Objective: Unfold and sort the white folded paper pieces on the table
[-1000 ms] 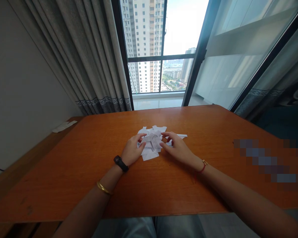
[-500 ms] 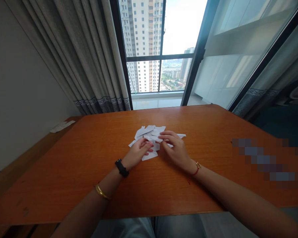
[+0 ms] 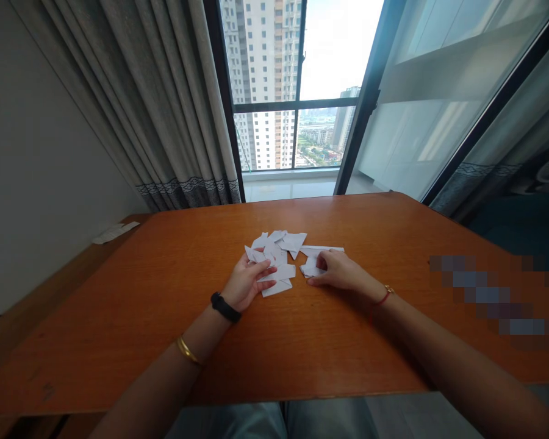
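Several folded white paper pieces [image 3: 279,259] lie in a loose spread on the orange wooden table [image 3: 119,341]. My left hand [image 3: 246,281] rests on the left side of the spread, its fingers lying across pieces, and I cannot tell if they grip one. A black wristband [image 3: 225,307] circles that wrist. My right hand [image 3: 341,271] lies to the right, fingertips closed on a small folded paper piece [image 3: 309,267]. A long paper strip [image 3: 322,249] lies beyond those fingers. A red string bracelet [image 3: 384,297] circles the right wrist.
A pixelated patch [image 3: 489,299] covers part of the table's right side. A paper slip [image 3: 115,232] lies on a wooden ledge at the left. Grey curtains [image 3: 183,103] and a tall window [image 3: 293,91] stand beyond the far edge. My knees show below the near edge.
My hands have moved apart, the right one sliding right with the small folded piece. The paper pieces now lie more spread out, and the left hand has shifted slightly left.
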### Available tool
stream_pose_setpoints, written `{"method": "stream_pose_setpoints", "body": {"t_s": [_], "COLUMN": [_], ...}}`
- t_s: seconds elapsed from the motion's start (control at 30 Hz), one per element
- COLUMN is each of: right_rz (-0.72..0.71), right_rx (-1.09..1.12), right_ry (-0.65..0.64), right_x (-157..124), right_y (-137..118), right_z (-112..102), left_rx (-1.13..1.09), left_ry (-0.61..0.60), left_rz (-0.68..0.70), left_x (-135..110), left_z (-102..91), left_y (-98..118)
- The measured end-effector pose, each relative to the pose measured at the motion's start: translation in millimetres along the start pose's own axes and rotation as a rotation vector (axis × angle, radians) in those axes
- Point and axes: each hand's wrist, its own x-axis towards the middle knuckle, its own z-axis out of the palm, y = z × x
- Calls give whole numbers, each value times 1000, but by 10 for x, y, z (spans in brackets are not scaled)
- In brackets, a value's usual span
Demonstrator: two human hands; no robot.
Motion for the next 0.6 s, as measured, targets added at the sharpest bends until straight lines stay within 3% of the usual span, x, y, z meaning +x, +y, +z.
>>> {"method": "stream_pose_setpoints", "body": {"t_s": [0.1, 0.2, 0.4, 0.47, 0.6], "right_rz": [-23, -78, -217, -263, -351], "right_rx": [184, 357, 597, 807, 1106], "right_ry": [-67, -92, 178, 129, -99], "right_x": [32, 55, 34, -9, -94], "right_y": [33, 55, -16, -88, -246], "right_z": [38, -4, -158, -174, -108], "left_rx": [56, 65, 111, 155, 180], "left_ry": [18, 14, -37, -79, -256], "left_rz": [34, -19, -47, -52, -176], "left_x": [-7, -10, -41, -61, -110], "left_z": [4, 20, 63, 73, 94], "left_y": [-18, -14, -25, -30, -26]}}
